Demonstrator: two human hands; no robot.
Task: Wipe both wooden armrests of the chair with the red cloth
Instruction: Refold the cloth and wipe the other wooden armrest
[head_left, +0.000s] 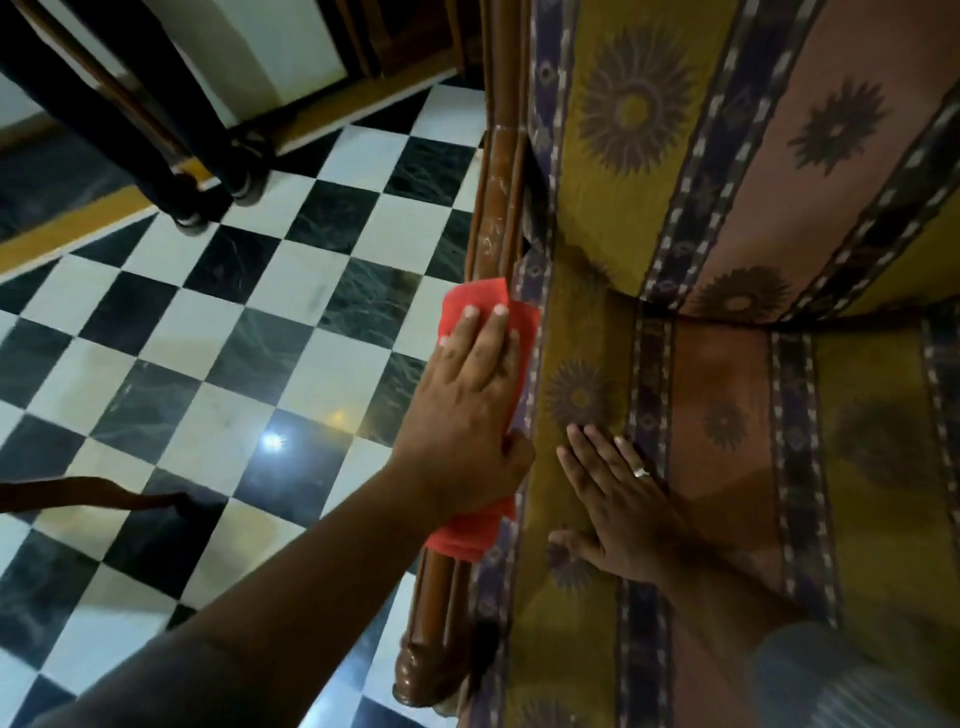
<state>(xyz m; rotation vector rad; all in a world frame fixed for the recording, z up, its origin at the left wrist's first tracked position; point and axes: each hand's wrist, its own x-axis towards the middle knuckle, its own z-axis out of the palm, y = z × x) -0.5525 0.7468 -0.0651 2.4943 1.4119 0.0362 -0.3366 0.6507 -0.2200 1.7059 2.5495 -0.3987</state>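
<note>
The left hand (467, 410) presses the red cloth (485, 322) flat onto the wooden armrest (496, 208), thumb hooked underneath. Just beside it, the right hand (618, 509) rests spread on the seat cushion (727, 415).

no readable text, label, brand, number or sign shows anywhere.

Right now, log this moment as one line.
left hand: presses red cloth on wooden armrest | right hand: flat on seat cushion

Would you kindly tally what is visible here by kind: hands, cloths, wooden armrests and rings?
Hands: 2, left hand and right hand
Cloths: 1, red cloth
Wooden armrests: 1, armrest
Rings: 1, ring
Total: 5
</note>
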